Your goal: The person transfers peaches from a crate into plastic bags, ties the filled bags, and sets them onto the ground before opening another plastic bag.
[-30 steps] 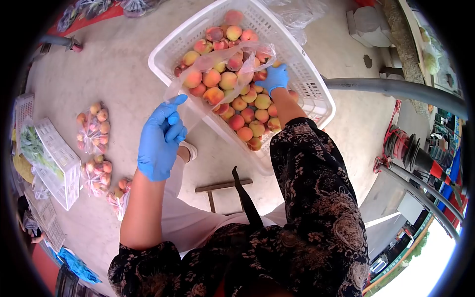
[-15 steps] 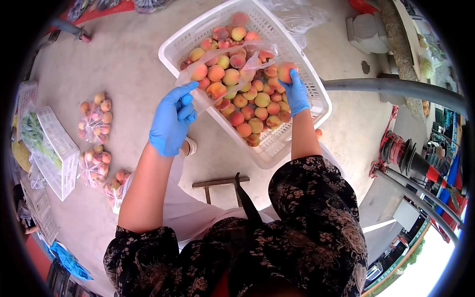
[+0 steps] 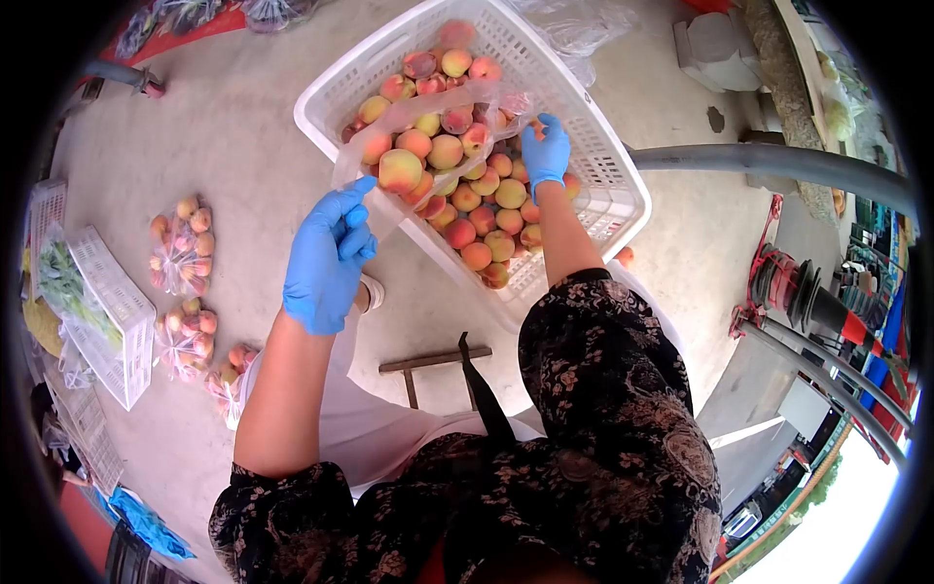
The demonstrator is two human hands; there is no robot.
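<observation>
My left hand is closed on the edge of a clear plastic bag, whose mouth spreads over the near left side of a white crate. A large yellow-red peach shows just beyond my left fingertips, by the bag's opening. My right hand is over the fruit at the crate's right side, its fingers curled around a peach that is mostly hidden. Many more peaches fill the crate. Both hands wear blue gloves.
Tied bags of peaches stand on the floor at left, beside a tipped white crate near leafy greens. A grey metal pipe runs to the crate's right side. A wooden stool edge lies between my legs.
My right hand has moved left and slightly up, over the fruit. A large peach now shows beside my left fingertips. My left hand keeps its grip on the bag.
</observation>
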